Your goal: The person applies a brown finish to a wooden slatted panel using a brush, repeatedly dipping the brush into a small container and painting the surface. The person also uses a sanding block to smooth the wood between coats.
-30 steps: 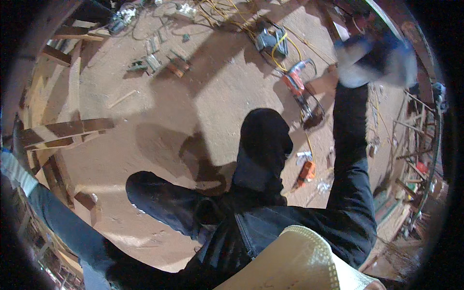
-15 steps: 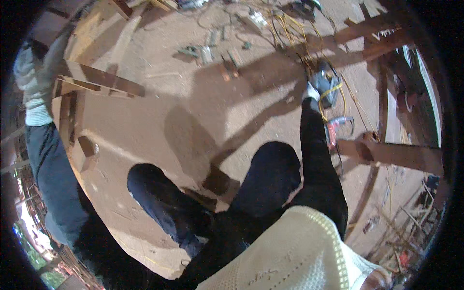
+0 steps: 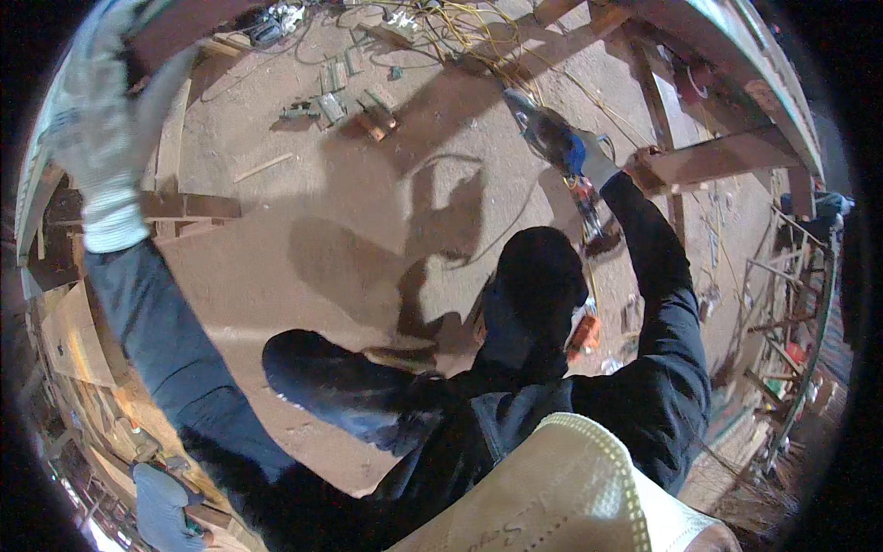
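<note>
- Head view, left side: the left hand in a grey-white knitted glove (image 3: 97, 138) stands open, thumb spread from fingers, beside a long reddish-brown timber beam (image 3: 189, 26) at upper left; I cannot tell whether they touch. If weight bears there, a loose beam could shift.
- Head view, right side: the right hand in a grey-and-blue glove (image 3: 590, 158) is outstretched, its grip unreadable (a dark shape (image 3: 550, 136) blends with the fingers). Overreaching could cost balance.
- Head view, pale brown floor (image 3: 244, 299): the red-orange drill (image 3: 583, 195) and tangled yellow cords (image 3: 474, 20) could snag a careless foot.
</note>
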Motion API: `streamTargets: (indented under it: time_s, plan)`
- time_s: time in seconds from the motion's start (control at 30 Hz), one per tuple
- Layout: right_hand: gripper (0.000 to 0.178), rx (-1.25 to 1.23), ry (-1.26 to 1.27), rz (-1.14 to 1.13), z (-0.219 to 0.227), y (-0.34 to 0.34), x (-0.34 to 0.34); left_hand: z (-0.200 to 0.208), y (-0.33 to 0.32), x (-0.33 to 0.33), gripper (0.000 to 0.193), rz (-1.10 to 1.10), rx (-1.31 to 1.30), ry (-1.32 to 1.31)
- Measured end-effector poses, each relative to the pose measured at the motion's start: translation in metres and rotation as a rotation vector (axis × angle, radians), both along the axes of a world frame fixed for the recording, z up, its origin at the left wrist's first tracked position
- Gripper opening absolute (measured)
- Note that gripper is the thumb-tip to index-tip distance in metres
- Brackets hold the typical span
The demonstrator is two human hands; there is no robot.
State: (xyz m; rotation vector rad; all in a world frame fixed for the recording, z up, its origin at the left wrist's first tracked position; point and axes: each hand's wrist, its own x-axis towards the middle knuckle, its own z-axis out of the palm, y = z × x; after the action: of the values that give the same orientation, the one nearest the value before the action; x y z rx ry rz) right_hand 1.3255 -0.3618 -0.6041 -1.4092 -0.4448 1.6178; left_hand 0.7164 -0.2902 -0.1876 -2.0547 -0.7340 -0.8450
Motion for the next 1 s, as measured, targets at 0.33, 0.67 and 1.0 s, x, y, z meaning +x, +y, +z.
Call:
streamTargets:
  time_s: [0.33,0.67,1.0]
  plan:
    - [0.039,0.14,-0.648,0.853,0.266,-0.16,-0.249,-0.153,-0.211,0.073,0.069,0.134,-1.636,0.26]
    - [0.026,0.464,-0.56,0.835,0.658,-0.172,-0.397,0.094,-0.466,-0.016,0.048,0.426,-2.11,-1.278]
    - [0.04,1.315,-0.594,0.619,0.858,-0.167,-0.421,0.236,-0.461,-0.097,0.022,0.292,-1.426,-1.959]
